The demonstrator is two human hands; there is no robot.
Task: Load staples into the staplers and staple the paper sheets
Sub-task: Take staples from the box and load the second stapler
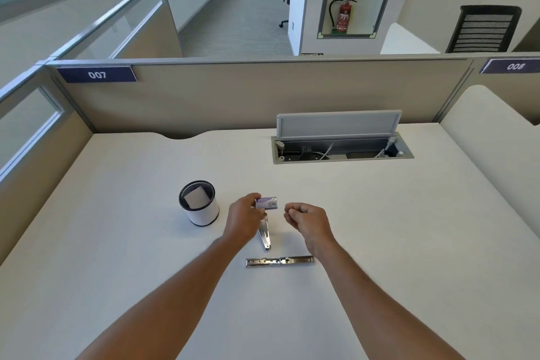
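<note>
Left hand (244, 221) pinches a staple box (266, 203) at frame centre. Right hand (306, 221), fingers curled, contents indiscernible. Opened stapler (280, 261) lies crosswise just below, nearer the right hand.

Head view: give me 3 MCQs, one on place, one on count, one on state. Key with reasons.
1. Where is the cup relative to the left hand?
A. to its left
B. to its right
C. under it

2. How many staplers lie on the desk?
A. one
B. two
C. four

3. What is the left hand doing?
A. lying flat and empty
B. holding a small box
C. pressing a stapler

Key:
1 A, the cup stands left of the hand.
2 B, one stapler lies opened flat nearest the camera, another lies by the left hand.
3 B, its fingers pinch the box; the right hand is curled beside it.
</note>
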